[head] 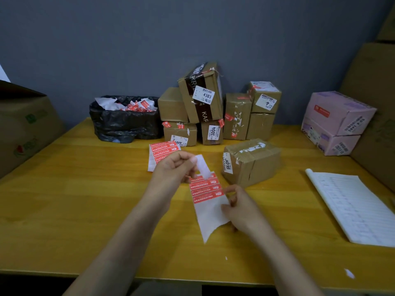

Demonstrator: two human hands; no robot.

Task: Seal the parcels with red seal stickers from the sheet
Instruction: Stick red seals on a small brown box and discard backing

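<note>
Scraps (136, 105) of red and white sticker paper fill the black bag (126, 127), which sits open on the surface (74, 199) well left of and behind the parcel marked 3018 (254, 163). Behind that parcel we see a stack of brown parcels (213, 107), several bearing red seals, and to its right and further back two pink boxes (337, 122), one upon the other.

We hold the sheet (208, 212) above the surface, just left of and in front of that parcel. It is a narrow white backing: its far half carries red stickers (205, 189) with white print in rows across it, its near half is bare and ends in a slanted tear. Its long axis runs away from us, red end toward the stack, torn end toward our body, tilted a little leftward at the top. The grip of our right hand (237, 207) is closed on the sheet's right edge, thumb on its face. The grip of our left hand (175, 165) pinches the upper end of a white strip (203, 166), whose lower end meets the sheet's top edge; the strip slants down to the right. A second sheet (160, 152) lies flat left of the parcel, partly behind our left hand.
</note>
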